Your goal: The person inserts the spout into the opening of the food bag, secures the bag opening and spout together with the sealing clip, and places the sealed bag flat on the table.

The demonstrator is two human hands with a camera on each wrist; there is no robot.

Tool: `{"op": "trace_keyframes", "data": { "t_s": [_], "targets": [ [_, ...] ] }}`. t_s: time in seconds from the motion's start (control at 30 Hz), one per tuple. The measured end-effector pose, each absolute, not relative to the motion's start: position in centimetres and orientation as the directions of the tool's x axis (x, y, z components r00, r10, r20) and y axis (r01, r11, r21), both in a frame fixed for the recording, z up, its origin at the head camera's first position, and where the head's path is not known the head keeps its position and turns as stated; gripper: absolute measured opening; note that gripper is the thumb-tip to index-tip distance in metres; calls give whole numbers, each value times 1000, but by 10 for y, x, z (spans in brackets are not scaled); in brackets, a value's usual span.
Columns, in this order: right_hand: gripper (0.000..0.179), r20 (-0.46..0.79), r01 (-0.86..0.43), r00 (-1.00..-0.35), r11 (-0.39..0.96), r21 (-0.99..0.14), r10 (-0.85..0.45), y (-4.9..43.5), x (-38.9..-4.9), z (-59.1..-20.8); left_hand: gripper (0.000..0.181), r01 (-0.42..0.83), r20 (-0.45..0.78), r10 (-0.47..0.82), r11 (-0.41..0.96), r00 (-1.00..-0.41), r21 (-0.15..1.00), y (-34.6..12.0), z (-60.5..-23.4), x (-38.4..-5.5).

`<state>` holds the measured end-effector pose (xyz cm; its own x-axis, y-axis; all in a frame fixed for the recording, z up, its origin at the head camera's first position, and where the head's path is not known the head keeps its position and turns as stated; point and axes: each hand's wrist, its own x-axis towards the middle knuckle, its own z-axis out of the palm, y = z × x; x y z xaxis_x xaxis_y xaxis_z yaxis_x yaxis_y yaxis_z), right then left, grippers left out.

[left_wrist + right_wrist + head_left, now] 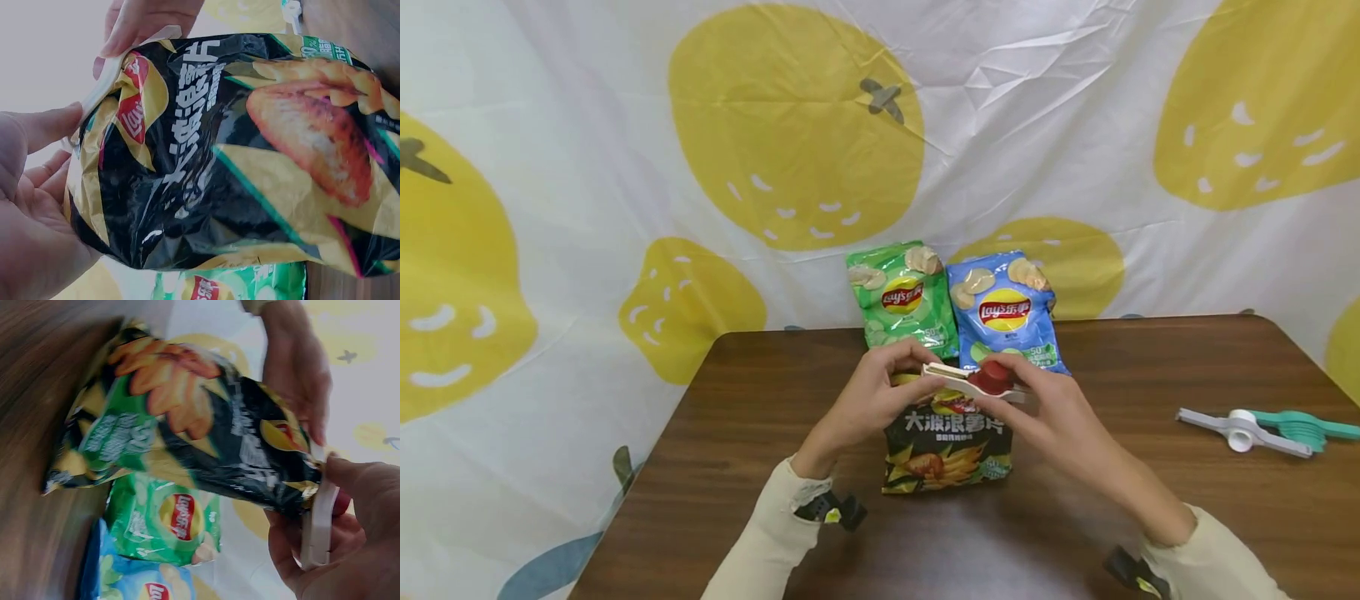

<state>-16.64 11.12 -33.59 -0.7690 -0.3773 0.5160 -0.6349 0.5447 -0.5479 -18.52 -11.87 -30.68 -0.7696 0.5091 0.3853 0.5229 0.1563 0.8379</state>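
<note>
Black chip bag (947,458) was held upright near the middle of the counter (760,417), in front of two other bags; whether its bottom edge rested on the surface could not be told. Across its top edge a white clip (322,519) with a red round part (992,378) was set, and whether it was fully latched was not shown.

One end of the clip was pinched between the thumb and fingers of the left hand (876,387), and the red end was pinched likewise by the right hand (1060,404). For this apparent clipping step to be done well, the bag's edge was judged best kept flat and evenly seated between the clip's bars, with both ends held level. Pressure was best applied gradually at the ends, so that the film would not be bunched and the chips not crushed. Fingertips were best kept out of the closing gap.

Behind, a green chip bag (898,308) and a blue chip bag (1003,312) were stood side by side. To the right, a pale grey clip (1217,423) and a teal clip (1300,427) were laid close together. The background was filled by a fruit-printed cloth (587,125).
</note>
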Motion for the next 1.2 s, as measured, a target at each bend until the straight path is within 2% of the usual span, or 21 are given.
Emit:
{"op": "trace_keyframes", "data": {
  "t_s": [0.13, 0.37, 0.6, 0.9, 1.03, 1.2],
  "targets": [
    [36, 514, -647, -762, 499, -576, -394, 112, -168, -336, 12, 537, 386, 529, 166, -756, 827, -121, -308, -187],
    [37, 534, -662, -749, 473, -581, -392, 113, -166, -336, 14, 632, 409, 555, 295, -724, 717, -125, -325, -198],
    [37, 539, -677, -736, 422, -603, -410, 113, -164, -330, 7, 674, 469, 556, 243, -686, 697, -124, -314, -186],
    [36, 529, -694, -715, 372, -616, -458, 113, -162, -329, 6, 619, 412, 594, 193, -691, 761, -125, -300, -172],
    [37, 490, -660, -743, 377, -649, -457, 115, -165, -331, 7, 603, 420, 567, 177, -708, 777, -124, -305, -176],
    [56, 359, -514, -841, 389, -764, -406, 121, -167, -338, 8, 577, 425, 525, 161, -737, 801, -122, -312, -179]
  ]
}}
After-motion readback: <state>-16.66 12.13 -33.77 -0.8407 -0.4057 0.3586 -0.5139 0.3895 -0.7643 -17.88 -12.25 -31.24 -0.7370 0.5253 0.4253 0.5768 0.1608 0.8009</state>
